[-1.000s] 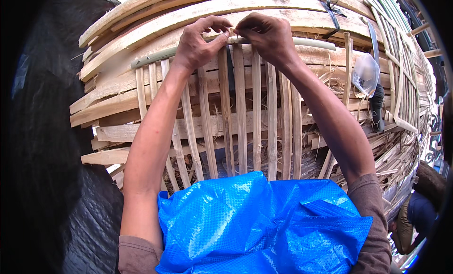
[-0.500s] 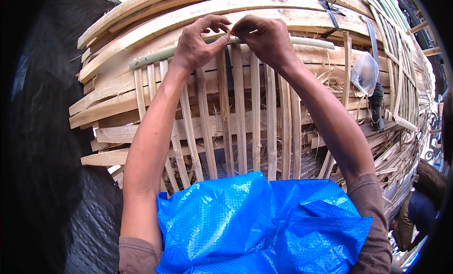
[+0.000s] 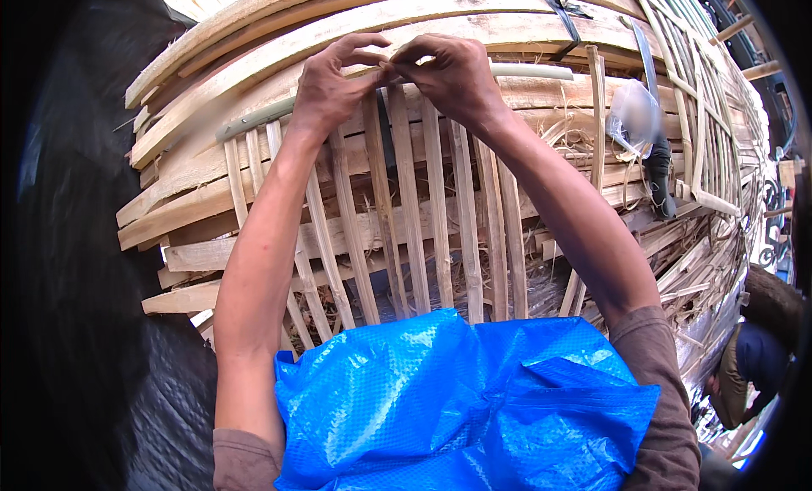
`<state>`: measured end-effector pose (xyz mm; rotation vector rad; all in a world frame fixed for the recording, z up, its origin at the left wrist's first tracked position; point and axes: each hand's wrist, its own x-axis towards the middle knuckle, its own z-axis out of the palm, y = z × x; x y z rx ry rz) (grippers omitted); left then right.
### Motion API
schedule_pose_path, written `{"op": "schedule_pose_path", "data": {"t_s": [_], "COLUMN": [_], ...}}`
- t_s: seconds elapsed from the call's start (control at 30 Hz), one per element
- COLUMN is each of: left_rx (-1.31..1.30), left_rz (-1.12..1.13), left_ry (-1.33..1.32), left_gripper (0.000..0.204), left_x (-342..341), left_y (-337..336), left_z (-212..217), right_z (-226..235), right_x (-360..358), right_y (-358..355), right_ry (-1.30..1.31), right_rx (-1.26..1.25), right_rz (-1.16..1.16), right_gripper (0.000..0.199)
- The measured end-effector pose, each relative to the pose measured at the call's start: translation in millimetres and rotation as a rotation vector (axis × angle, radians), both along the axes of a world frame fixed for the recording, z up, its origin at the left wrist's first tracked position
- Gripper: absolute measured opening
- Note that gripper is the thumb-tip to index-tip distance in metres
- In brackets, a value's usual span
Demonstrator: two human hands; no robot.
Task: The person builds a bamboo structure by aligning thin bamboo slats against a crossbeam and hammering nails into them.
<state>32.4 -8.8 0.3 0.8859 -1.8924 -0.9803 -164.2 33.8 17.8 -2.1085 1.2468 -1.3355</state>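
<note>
My left hand (image 3: 332,83) and my right hand (image 3: 452,75) meet at their fingertips over a round greenish rail (image 3: 533,71). Thumb and fingers of the right hand are pinched together. The left thumb reaches across to them, its other fingers curled above. Whatever they pinch is too small to make out. From the rail, several thin pale wooden slats (image 3: 412,195) run down toward me like a rack. Blue plastic sheeting (image 3: 457,398) covers my lap and hides the slats' near ends.
Stacked rough planks (image 3: 279,47) lie behind the rail, tied with a black strap (image 3: 565,21). A clear plastic bag (image 3: 633,115) hangs at the right, beside another slatted frame (image 3: 698,93). Black sheeting (image 3: 76,237) drapes the left side. Another person (image 3: 753,364) is at the lower right.
The whole scene has shifted slightly left in the picture. My fingertips stay together at the rail, with the left hand's fingers curled a little closer to the right hand.
</note>
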Motion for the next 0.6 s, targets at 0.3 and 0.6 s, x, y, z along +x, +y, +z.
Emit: {"op": "schedule_pose_path", "data": {"t_s": [0.3, 0.6], "left_rx": [-0.004, 0.003], "left_rz": [-0.055, 0.058], "left_ry": [0.045, 0.053], "left_gripper": [0.033, 0.02], "left_x": [-9.6, -11.1], "left_y": [-2.8, 6.1], "left_z": [-0.8, 0.2], "right_z": [17.6, 22.4], "right_x": [-13.5, -188.9], "right_y": [30.3, 254.0], "right_ry": [0.006, -0.075], "right_rx": [-0.068, 0.291], "right_rz": [-0.077, -0.823], "right_gripper": [0.036, 0.022]}}
